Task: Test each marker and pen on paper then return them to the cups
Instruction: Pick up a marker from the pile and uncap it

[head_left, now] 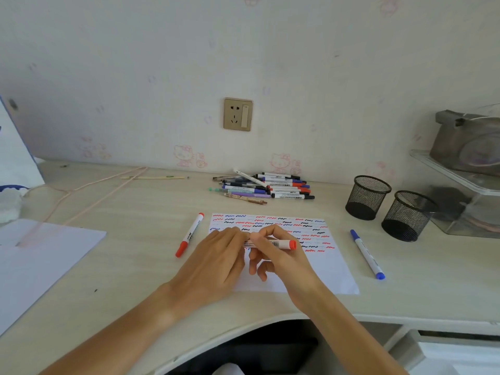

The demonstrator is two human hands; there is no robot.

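Both hands meet over the test paper (332,269), which carries several red, blue and black squiggles. My right hand (278,255) grips a white marker with a red end (282,244), held level. My left hand (216,255) pinches the marker's left end; that end is hidden by the fingers. A red marker (189,235) lies on the desk left of the paper. A blue marker (367,254) lies to the right of the paper. A pile of pens and markers (266,186) sits by the wall. Two black mesh cups (367,197) (408,215) stand at the right.
A white sheet (40,255) lies at the left, with a pink cord (89,196) running across the desk. A clear plastic organiser (470,209) stands at the far right behind the cups. The desk's curved front edge (270,318) is near me.
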